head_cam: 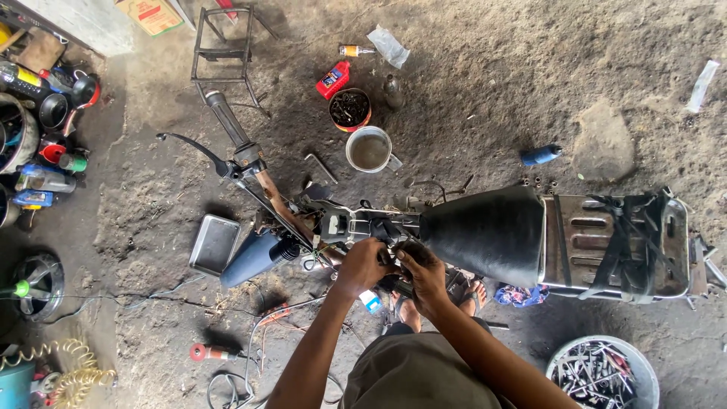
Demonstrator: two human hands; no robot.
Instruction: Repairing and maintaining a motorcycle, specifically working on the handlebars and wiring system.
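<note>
Head view: left hand (pixel 362 265) and right hand (pixel 424 274) (touching) at seat (pixel 485 233) edge.

Soft, even daylight fills the scene, bright enough to show the grain of the dirt floor (pixel 530 83) clearly. Shadows are short and diffuse, pooling faintly beneath the metal stand (pixel 221 45) and the handlebar (pixel 227 121). A pale sheen lies across the black seat (pixel 488 231), and the metal rear rack (pixel 575 242) glints mildly. The wide lens bends the picture at its edges, curving things near the corners. Focus is sharp in the centre; the edges look slightly softer.
</note>
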